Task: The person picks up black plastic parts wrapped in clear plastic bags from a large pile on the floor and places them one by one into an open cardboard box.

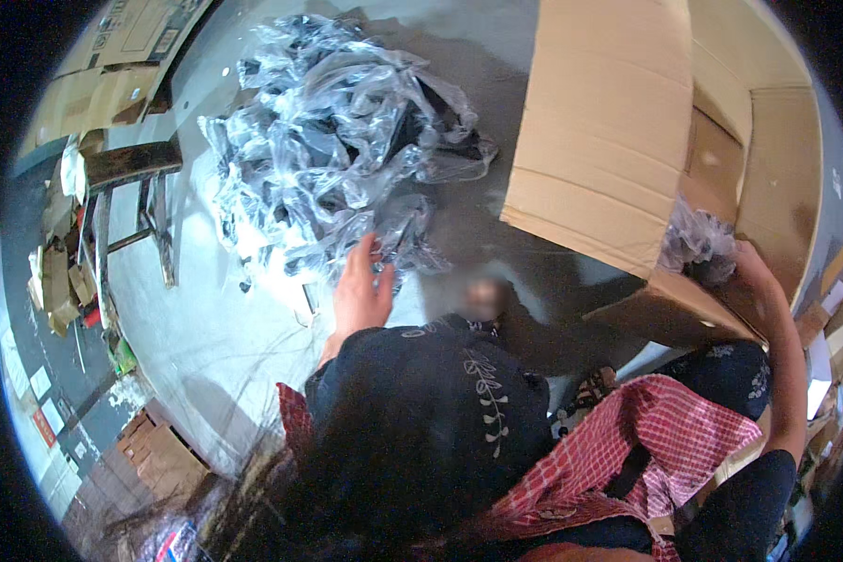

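My left hand (pixel 363 292) is at the near edge of a large pile of crumpled clear plastic bags (pixel 337 140) on the floor. Its fingers are stretched out, and I see nothing held in it. Dark things show through the plastic in the pile. On the right, my right hand (pixel 748 266) reaches into a big open cardboard box (pixel 601 131). There it grips a crumpled clear plastic bag (pixel 697 242) with something dark inside; most of its fingers are hidden behind the bag. The box's near flap hides part of its inside.
A dark wooden stool (pixel 133 167) stands on the left. Flattened cardboard (pixel 103 94) leans at the far left, and a smaller cardboard piece (pixel 162 454) lies at lower left. Cardboard scraps and papers line both sides. A red checked cloth (pixel 618 440) lies over my lap.
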The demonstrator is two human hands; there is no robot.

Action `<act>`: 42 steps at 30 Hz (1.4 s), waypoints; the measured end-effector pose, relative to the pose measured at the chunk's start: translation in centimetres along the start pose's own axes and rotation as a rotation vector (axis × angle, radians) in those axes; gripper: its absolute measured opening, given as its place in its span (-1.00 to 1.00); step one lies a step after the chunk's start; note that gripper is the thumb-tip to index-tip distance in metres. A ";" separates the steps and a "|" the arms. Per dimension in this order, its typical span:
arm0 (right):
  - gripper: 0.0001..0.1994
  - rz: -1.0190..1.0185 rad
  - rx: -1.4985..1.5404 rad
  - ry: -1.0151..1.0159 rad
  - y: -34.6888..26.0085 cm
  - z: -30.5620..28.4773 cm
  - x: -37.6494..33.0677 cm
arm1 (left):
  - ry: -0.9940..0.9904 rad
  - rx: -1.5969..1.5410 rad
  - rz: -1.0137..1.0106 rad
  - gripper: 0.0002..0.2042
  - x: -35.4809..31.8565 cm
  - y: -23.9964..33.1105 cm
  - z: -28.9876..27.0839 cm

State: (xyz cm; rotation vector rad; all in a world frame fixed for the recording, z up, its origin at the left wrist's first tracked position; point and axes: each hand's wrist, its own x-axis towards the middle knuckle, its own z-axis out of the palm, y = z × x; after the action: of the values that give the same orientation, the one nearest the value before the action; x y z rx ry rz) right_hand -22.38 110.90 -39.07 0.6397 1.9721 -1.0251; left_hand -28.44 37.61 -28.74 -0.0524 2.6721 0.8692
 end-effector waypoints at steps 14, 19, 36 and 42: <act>-0.72 -1.208 -0.650 0.763 -38.2 9.4 -9.1 | 0.124 0.584 0.638 -0.39 7.1 5.5 2.1; -0.75 -1.454 -0.785 0.533 -38.9 13.6 -7.7 | 0.104 0.798 0.743 -0.43 12.2 5.3 2.9; -0.17 -0.581 -0.516 -0.041 -47.4 29.5 11.3 | 0.421 0.509 0.679 -0.55 21.1 7.6 -1.5; -0.84 -0.563 0.008 -0.036 -43.0 26.9 12.8 | 0.164 0.007 0.819 -0.84 26.0 8.2 -2.0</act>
State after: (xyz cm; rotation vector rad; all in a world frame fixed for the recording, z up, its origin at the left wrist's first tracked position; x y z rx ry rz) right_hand -49.08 65.91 -40.57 0.0554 2.1671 -1.3603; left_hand -54.72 44.85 -30.87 1.0758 2.8423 1.0996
